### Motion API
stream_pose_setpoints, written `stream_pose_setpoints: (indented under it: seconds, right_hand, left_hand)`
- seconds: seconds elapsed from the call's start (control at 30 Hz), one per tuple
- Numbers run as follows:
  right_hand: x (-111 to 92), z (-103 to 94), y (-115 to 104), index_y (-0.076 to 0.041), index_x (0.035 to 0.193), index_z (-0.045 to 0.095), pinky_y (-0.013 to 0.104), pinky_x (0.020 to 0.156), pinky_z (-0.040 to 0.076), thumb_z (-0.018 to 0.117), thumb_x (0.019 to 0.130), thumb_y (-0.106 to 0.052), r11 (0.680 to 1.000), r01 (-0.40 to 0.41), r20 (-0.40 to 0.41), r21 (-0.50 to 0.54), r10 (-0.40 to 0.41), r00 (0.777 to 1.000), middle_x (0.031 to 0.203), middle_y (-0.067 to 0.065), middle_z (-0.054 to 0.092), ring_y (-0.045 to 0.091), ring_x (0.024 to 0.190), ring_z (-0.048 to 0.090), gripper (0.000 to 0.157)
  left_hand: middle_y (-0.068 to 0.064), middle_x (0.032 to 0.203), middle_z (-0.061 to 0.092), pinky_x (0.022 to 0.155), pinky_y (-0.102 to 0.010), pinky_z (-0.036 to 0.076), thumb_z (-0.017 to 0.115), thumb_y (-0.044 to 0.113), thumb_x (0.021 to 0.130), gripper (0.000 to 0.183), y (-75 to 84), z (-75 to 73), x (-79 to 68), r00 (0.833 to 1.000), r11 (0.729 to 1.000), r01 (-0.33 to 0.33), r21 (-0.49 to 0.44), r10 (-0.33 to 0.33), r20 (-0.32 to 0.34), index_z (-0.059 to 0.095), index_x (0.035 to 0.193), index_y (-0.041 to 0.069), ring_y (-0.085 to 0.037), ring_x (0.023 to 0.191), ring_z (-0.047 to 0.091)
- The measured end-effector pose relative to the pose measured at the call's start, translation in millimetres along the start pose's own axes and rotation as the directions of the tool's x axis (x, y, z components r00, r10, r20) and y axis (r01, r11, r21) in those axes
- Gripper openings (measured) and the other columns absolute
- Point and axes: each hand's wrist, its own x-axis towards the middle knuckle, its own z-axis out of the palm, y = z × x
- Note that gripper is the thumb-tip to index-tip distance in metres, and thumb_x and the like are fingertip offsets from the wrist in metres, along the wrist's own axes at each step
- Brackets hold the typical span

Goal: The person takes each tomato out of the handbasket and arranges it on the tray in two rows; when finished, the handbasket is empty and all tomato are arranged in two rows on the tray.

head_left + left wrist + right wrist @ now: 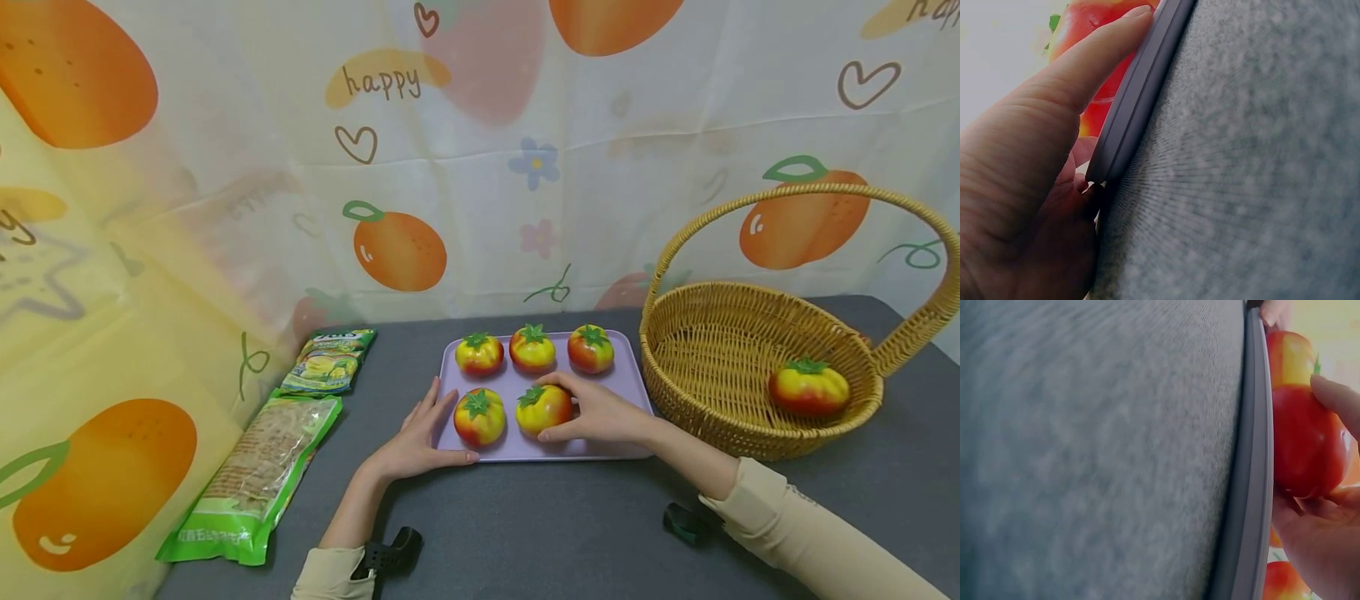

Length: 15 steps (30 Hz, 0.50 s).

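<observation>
A lilac tray [510,455] on the grey table bears red-and-yellow tomatoes with green leafy tops, three in the back row and two in front. My right hand [600,412] grips the front right tomato [546,410], thumb on its near side and fingers over the far side. In the right wrist view this tomato [1310,440] sits between thumb and fingers, close to the tray. At the tray's front left corner, my left hand [414,442] rests on the rim with fingers extended, beside the front left tomato [480,417]. Its thumb [1094,59] lies straight along the front rim.
Right of the tray stands a wicker basket [720,417] with a tall arched handle and one tomato [808,388] inside. At left lie a green-edged clear food bag [258,475] and a smaller green packet [327,362]. A fruit-printed cloth [480,167] hangs behind the table.
</observation>
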Motion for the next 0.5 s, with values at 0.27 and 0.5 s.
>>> stream_pose_setpoints:
  seconds: [0.27, 0.5]
  right_hand:
    - [3.4, 3.8, -2.9, -0.023, 0.134, 0.047, 0.045, 0.103, 0.038, 0.081, 0.079, -0.04, 0.999, 0.005, 0.002, 0.043, -0.006, 1.0, 0.128, -0.001, 0.055, 0.017, 0.113, 0.053, 0.066]
    - [4.1, 5.9, -0.7, -0.021, 0.137, 0.044, 0.047, 0.103, 0.037, 0.078, 0.082, -0.04, 0.999, -0.011, 0.04, 0.047, 0.009, 0.999, 0.13, 0.001, 0.054, 0.018, 0.113, 0.052, 0.067]
  left_hand:
    - [-0.01, 0.162, -0.015, 0.112, -0.063, -0.002, 0.076, 0.054, 0.077, 0.105, 1.3, 0.0, -0.2, 1.0, 1.0, -0.004, 0.009, 0.004, 0.002, 0.019, 0.157, 0.016, -0.04, 0.146, -0.006]
    - [-0.008, 0.162, -0.014, 0.113, -0.062, -0.002, 0.076, 0.054, 0.077, 0.105, 2.1, -0.7, -0.8, 1.0, 1.0, 0.002, 0.003, -0.002, 0.008, 0.019, 0.157, 0.017, -0.04, 0.147, -0.006]
